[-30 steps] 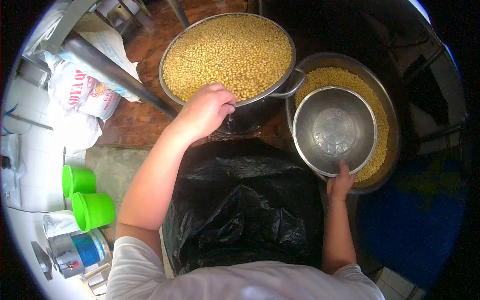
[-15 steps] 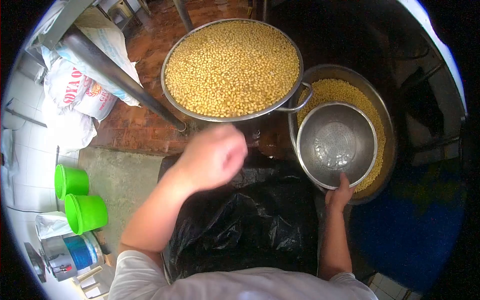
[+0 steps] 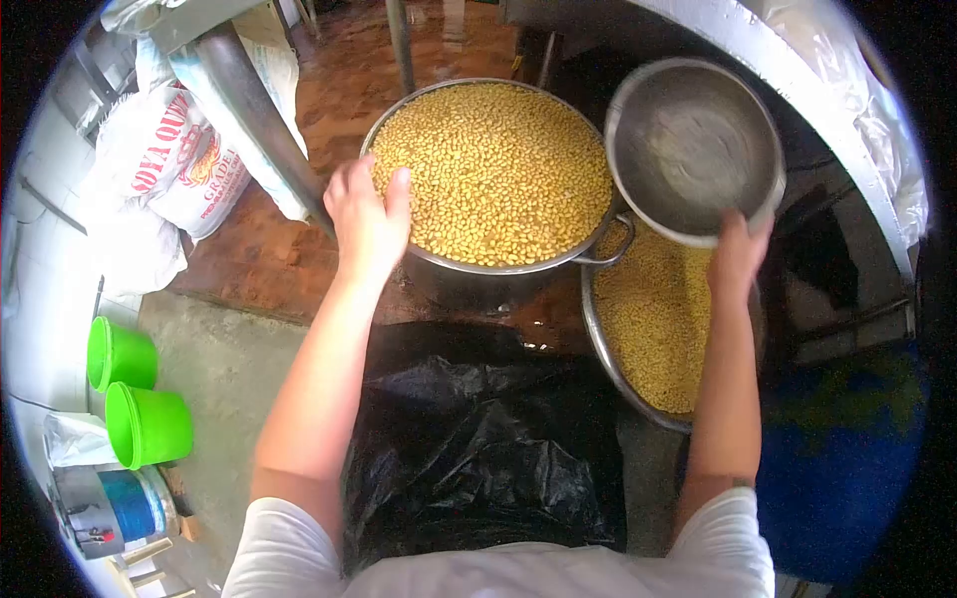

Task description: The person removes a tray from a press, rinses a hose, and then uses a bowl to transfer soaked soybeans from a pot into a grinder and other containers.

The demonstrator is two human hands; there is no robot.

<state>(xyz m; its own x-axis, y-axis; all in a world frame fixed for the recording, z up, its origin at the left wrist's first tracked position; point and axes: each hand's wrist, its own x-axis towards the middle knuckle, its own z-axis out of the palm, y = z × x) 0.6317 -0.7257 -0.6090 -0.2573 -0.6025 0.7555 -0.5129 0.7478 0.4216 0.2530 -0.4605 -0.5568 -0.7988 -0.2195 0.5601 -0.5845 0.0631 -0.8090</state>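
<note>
My right hand (image 3: 740, 249) grips the near rim of a metal colander (image 3: 688, 140), raised over the far right side. In the earlier frame, small holes show in its base. A large metal pot (image 3: 488, 267), full to the rim with yellow soybeans (image 3: 488, 174), stands in front of me. At the pot's left edge is my left hand (image 3: 367, 214), thumb spread from the fingers and fingertips right at the rim. Under the colander and my right forearm, a wide metal basin (image 3: 601, 334) holds more soybeans (image 3: 653, 339).
White printed sacks (image 3: 189, 164) lie at the left, by a metal table leg (image 3: 261, 105). Two green buckets (image 3: 150, 427) stand on the concrete floor below them. A black plastic sheet (image 3: 478, 439) lies in front of my body. At the right is a blue surface (image 3: 837, 458).
The colander has risen up and away from over the basin with my right hand. My left hand has moved left to the pot's rim, its fingers now spread. The view has shifted slightly.
</note>
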